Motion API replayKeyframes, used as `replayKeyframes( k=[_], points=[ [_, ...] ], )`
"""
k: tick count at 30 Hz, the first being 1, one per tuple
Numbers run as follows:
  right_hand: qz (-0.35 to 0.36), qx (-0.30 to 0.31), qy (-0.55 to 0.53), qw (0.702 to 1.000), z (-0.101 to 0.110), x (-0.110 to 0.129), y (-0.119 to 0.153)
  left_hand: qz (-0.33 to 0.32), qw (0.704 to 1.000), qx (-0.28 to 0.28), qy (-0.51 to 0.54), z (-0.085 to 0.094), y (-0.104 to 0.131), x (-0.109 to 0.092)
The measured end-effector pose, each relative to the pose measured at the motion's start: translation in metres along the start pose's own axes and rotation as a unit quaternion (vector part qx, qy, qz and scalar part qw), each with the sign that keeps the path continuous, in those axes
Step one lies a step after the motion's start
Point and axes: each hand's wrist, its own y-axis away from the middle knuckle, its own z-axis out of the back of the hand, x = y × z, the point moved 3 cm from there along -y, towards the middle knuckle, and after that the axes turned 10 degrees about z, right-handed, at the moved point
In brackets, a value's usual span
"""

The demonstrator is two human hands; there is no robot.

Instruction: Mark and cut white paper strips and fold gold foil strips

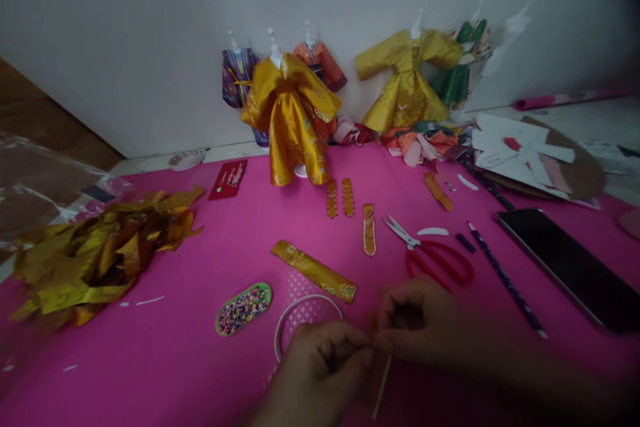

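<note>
My left hand (323,370) and my right hand (425,323) meet at the front of the pink-covered table, fingertips pinched close together. Between them is a dim, orange-brown fabric strip (379,380) with a white edge; the fingers cover its upper part. Whether a needle or thread is there, I cannot tell. Just behind my left hand lies a white ring (278,333). A gold brocade strip (315,270) is beyond it, and a green tray of mixed beads (244,309) sits to the left. Red-handled scissors (425,250) lie open beyond my right hand.
Several small bead-edged gold strips (369,230) lie mid-table. At right are a patterned pencil (505,277) and a black phone (570,260). Gold fabric scraps (105,253) pile up at left. Small dressed forms, one in a gold robe (295,120), stand along the wall.
</note>
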Motion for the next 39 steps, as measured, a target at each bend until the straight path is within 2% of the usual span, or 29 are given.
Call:
replayKeyframes(
  k=[9,23,39],
  points=[
    [-0.001,0.003,0.002,1.000,0.0003,0.0008,-0.0011,0.014,1.000,-0.002,-0.002,0.0015,0.0009,-0.0082],
    [0.021,-0.007,-0.010,1.000,-0.0005,-0.0029,-0.0019,0.009,0.999,-0.010,-0.041,0.0022,0.0011,-0.0051],
    [0.021,-0.017,-0.018,0.999,-0.0007,0.0012,-0.0003,0.012,1.000,-0.008,-0.006,0.0010,0.0017,-0.0064]
  ],
)
